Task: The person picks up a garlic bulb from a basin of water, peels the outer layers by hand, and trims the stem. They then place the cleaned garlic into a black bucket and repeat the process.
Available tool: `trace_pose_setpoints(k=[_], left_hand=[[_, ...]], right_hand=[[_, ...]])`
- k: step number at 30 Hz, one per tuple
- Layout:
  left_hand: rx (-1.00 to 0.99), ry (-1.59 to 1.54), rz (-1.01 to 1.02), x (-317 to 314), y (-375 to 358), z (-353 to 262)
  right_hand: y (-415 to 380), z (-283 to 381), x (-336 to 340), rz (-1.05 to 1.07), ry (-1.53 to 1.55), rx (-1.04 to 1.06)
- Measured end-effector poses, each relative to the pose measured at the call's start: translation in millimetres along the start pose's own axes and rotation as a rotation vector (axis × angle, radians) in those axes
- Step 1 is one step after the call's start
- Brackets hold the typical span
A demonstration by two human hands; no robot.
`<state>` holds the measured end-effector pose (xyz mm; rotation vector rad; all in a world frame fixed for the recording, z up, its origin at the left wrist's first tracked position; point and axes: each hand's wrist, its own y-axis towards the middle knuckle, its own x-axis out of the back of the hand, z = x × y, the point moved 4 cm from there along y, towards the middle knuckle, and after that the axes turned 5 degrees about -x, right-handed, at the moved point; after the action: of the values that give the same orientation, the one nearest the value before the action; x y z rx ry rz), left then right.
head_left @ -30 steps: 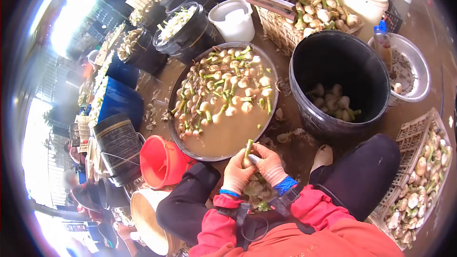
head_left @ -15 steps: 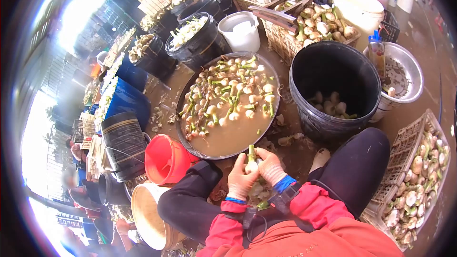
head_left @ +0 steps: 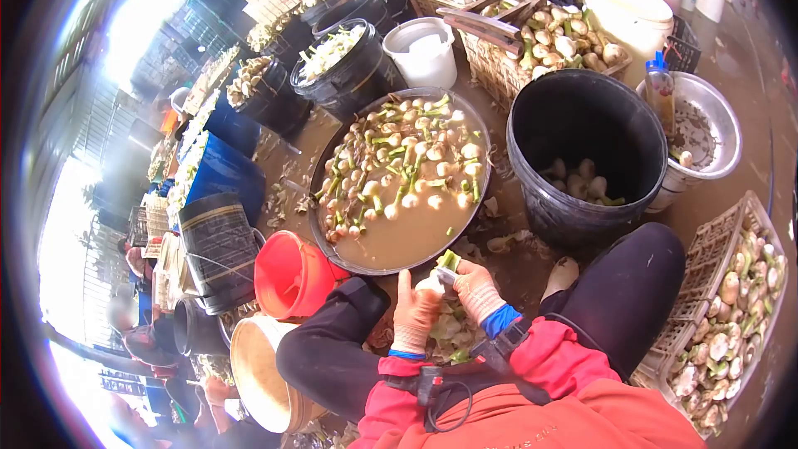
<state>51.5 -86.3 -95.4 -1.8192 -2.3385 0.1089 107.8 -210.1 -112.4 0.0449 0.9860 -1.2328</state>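
Between my two gloved hands, above my lap, is a garlic bulb (head_left: 431, 283) with a short green stem. My left hand (head_left: 417, 313) is wrapped round the white bulb, thumb pointing up. Fingers of my right hand (head_left: 476, 289) are closed round a small metal blade (head_left: 446, 275), which lies against the stem. Just beyond them stands a round pan (head_left: 391, 273) of muddy water with many garlic bulbs. To its right, a large black bucket (head_left: 532, 191) has peeled bulbs at the bottom. Peelings (head_left: 453, 333) lie below my hands.
A red bucket (head_left: 287, 278) and a cream tub (head_left: 258, 374) stand left of my legs. At right is a crate of garlic (head_left: 694, 283); behind it, a metal basin (head_left: 723, 154) with a bottle (head_left: 660, 96). Further back are a white bucket (head_left: 422, 58) and another garlic crate (head_left: 490, 66). People sit at far left.
My hands have moved slightly apart and the bulb has tilted, its stem leaning right. The blade now shows at the stem. My left thumb has straightened upward.
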Motion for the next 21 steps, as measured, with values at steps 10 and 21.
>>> trace_pose_setpoints(k=[10,21], left_hand=[[0.207,-0.734,0.215,-10.8,-2.8,-2.8],[0.341,-0.399,0.09,-19.3,-3.8,-4.0]], right_hand=[[-3.9,10.0,4.4,0.162,0.107,0.066],[-3.4,15.6,-4.3,0.033,-0.341,0.297]])
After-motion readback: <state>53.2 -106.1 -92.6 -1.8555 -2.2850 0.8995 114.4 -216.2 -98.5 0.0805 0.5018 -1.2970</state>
